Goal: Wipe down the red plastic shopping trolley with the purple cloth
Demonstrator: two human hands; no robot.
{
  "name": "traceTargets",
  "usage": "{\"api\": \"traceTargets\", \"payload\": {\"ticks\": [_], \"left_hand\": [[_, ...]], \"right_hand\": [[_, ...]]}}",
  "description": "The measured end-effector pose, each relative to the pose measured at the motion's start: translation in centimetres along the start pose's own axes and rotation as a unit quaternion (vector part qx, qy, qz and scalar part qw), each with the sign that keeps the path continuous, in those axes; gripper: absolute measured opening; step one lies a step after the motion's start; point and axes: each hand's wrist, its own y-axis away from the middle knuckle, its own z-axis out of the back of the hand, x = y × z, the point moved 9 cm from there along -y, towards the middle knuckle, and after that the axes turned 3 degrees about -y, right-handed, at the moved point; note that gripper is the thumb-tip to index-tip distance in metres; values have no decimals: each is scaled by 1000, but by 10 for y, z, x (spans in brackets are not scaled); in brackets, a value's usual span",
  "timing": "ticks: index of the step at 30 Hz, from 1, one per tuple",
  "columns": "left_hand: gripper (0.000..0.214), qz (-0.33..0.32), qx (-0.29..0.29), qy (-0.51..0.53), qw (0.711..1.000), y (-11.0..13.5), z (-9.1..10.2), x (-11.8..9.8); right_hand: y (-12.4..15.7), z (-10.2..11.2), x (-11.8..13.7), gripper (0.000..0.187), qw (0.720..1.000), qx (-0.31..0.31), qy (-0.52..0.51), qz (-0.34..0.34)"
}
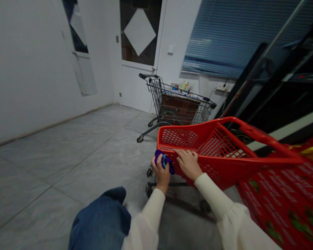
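Observation:
A red plastic shopping cart (224, 166) with perforated sides stands in front of me on dark wheels. Bunched in my left hand (161, 173) is a purple cloth (158, 155) with some light blue on it, pressed against the cart's near front corner. My right hand (189, 163) lies on the cart's near upper rim, fingers stretched out over the edge and nothing visible in them. The underside of both hands is hidden.
Behind the red cart stands a wire shopping cart (156, 93) holding a dark brown box (179, 107). Red printed boxes (281, 205) are at the right. A white door (135, 83) and blue blinds (214, 38) line the back wall. My bent knee (101, 218) is lower left.

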Motion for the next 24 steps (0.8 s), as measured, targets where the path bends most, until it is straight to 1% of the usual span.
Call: {"api": "traceTargets", "payload": {"ticks": [2, 4, 6, 8, 10, 11, 14, 16, 18, 21, 23, 24], "left_hand": [[37, 1, 13, -16, 1000, 10, -3, 9], [38, -1, 15, -17, 1000, 13, -3, 12], [40, -20, 1, -13, 1000, 7, -1, 4], [41, -58, -17, -19, 998, 1, 1, -10], [39, -89, -18, -31, 995, 1, -1, -18], [38, -97, -12, -39, 994, 5, -4, -18], [37, -96, 14, -59, 994, 22, -10, -9], [38, -99, 23, -59, 993, 27, -12, -9], [39, -110, 17, -40, 993, 20, -11, -20], [39, -151, -1, -31, 988, 2, -8, -50], [38, -190, 1, -49, 981, 0, -9, -64], [37, -209, 6, -61, 976, 4, -9, -67]], "right_hand": [[0, -3, -1, 48, 999, 5, -34, -5], [2, -4, -1, 50, 998, 5, -55, -4], [5, -3, -3, 50, 998, -2, -64, -10], [6, -3, -4, 49, 998, -8, -61, -14], [7, -5, -5, 50, 998, -11, -52, -17], [7, -6, -5, 51, 998, -13, -51, -19], [6, -7, -8, 52, 998, -17, -54, -27], [6, -7, -9, 53, 998, -19, -54, -27], [8, -5, -9, 54, 998, -24, -55, -26], [10, -2, -5, 54, 997, -30, -65, -24], [11, -1, -1, 53, 996, -24, -78, -23], [11, 0, 1, 53, 996, -17, -83, -20]]}}
